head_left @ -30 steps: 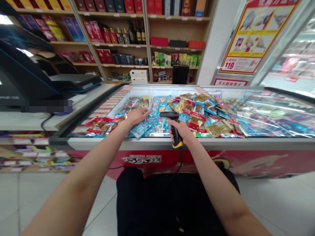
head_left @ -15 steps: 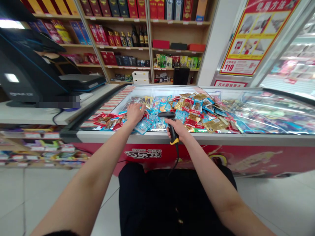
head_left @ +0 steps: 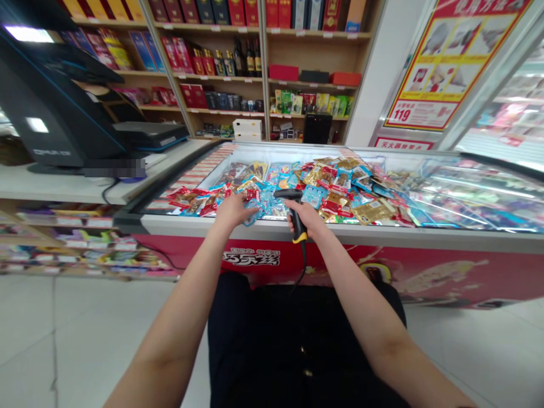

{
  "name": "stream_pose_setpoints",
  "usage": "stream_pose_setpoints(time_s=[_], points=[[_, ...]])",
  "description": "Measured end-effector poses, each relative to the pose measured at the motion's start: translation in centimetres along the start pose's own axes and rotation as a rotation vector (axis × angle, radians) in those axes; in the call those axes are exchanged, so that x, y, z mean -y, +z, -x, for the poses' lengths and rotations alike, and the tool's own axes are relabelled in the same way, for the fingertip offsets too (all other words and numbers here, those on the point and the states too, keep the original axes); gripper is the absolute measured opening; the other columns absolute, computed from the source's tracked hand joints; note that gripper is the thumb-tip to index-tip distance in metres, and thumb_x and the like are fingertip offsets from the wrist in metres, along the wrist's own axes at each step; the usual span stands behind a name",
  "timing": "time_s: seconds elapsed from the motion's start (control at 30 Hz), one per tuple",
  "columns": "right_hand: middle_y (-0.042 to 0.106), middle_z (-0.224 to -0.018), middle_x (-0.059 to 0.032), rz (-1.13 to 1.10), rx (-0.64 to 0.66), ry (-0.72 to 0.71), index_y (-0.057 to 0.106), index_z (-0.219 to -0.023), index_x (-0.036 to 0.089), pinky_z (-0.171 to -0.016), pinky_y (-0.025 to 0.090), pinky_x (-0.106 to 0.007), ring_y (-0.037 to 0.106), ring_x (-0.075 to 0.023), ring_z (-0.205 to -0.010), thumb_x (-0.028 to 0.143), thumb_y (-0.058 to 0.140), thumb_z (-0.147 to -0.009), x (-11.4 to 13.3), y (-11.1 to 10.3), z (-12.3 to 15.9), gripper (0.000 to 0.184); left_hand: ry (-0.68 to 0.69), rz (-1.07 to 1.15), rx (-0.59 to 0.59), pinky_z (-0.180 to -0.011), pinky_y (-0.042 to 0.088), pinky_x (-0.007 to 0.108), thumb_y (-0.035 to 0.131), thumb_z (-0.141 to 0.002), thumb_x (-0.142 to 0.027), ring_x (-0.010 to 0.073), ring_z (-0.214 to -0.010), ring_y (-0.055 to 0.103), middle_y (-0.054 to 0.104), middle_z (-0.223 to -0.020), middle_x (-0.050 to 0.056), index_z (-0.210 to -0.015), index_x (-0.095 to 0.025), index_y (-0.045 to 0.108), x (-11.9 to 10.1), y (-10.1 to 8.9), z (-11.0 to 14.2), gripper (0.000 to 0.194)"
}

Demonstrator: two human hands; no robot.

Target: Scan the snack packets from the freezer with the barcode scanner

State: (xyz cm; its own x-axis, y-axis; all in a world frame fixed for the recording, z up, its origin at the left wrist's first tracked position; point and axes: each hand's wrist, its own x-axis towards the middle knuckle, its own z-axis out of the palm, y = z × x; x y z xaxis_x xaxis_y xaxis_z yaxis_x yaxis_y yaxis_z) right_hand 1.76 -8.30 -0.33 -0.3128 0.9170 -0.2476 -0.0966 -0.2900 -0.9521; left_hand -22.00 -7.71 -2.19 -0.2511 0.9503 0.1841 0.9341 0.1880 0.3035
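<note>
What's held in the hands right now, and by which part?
The right hand grips a black corded barcode scanner by its handle; the left hand rests on blue plastic snack packets, hold unclear.

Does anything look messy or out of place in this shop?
Yes: blue, red and gold snack packets lie in an unsorted jumble across the chest freezer, under the left hand, rather than in neat rows, which looks untidy for a shop.

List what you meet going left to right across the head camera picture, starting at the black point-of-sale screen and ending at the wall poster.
black point-of-sale screen, left hand, corded barcode scanner, gold snack pouch, red-and-yellow wall poster
</note>
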Motion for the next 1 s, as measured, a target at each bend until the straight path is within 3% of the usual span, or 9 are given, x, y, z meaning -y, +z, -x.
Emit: stream_pose_setpoints(time_s=[0.13,0.4,0.67,0.8,0.9,1.0], points=[[0.060,-0.051,0.0020,0.006,-0.016,-0.008,0.056,-0.077,0.019,-0.036,0.047,-0.022,0.054,-0.0119,-0.037,0.028,0.063,-0.103,0.0,-0.2,-0.1,0.029,-0.072,-0.024,0.029,-0.098,0.054,0.046,0.078,-0.080,-0.055,0.0402,-0.117,0.071,0.077,-0.124,0.018,-0.122,-0.018,0.076,-0.6,-0.1,-0.1,0.057],[0.059,-0.051,0.0020,-0.006,-0.001,-0.023,0.057,-0.076,0.019,-0.037,0.047,-0.022,0.053,-0.0116,-0.037,0.032,0.066,-0.101,0.1,-0.3,0.0,0.030,0.019,-0.056,0.042,-0.106,0.052,0.047,0.080,-0.077,-0.061,0.0427,-0.124,0.065,0.072,-0.131,0.020,-0.116,-0.017,0.078,0.0,0.5,0.2,0.058],[0.059,-0.050,0.0013,0.008,-0.008,-0.022,0.056,-0.075,0.019,-0.036,0.046,-0.022,0.053,-0.0117,-0.038,0.030,0.063,-0.103,0.3,0.2,0.5,0.032,-0.025,0.049,-0.163,-0.119,0.039,0.049,0.068,-0.091,-0.043,0.0387,-0.137,0.054,0.065,-0.134,0.023,-0.123,-0.013,0.066,-2.3,2.6,0.7,0.044],[0.058,-0.049,0.0017,0.023,-0.034,-0.018,0.056,-0.075,0.018,-0.036,0.045,-0.021,0.053,-0.0116,-0.037,0.029,0.063,-0.103,0.4,0.2,0.5,0.032,-0.097,0.116,-0.230,-0.114,0.043,0.049,0.073,-0.087,-0.042,0.0396,-0.135,0.056,0.064,-0.136,0.027,-0.130,-0.011,0.062,-3.7,2.8,-0.5,0.054],[0.058,-0.049,0.0024,0.027,-0.040,-0.018,0.056,-0.076,0.018,-0.036,0.046,-0.022,0.053,-0.0117,-0.037,0.029,0.063,-0.104,0.3,0.0,0.4,0.031,-0.134,0.202,-0.166,-0.103,0.049,0.046,0.084,-0.076,-0.038,0.0400,-0.123,0.064,0.072,-0.120,0.023,-0.112,-0.014,0.069,-3.6,2.3,-1.7,0.046],[0.058,-0.049,0.0024,0.025,-0.037,-0.016,0.056,-0.077,0.019,-0.036,0.046,-0.022,0.053,-0.0119,-0.037,0.030,0.065,-0.102,0.1,-0.3,0.3,0.029,-0.122,0.325,-0.073,-0.084,0.051,0.041,0.090,-0.066,-0.029,0.0356,-0.096,0.070,0.069,-0.078,0.011,-0.074,-0.020,0.065,-2.8,1.8,-2.3,0.027]])
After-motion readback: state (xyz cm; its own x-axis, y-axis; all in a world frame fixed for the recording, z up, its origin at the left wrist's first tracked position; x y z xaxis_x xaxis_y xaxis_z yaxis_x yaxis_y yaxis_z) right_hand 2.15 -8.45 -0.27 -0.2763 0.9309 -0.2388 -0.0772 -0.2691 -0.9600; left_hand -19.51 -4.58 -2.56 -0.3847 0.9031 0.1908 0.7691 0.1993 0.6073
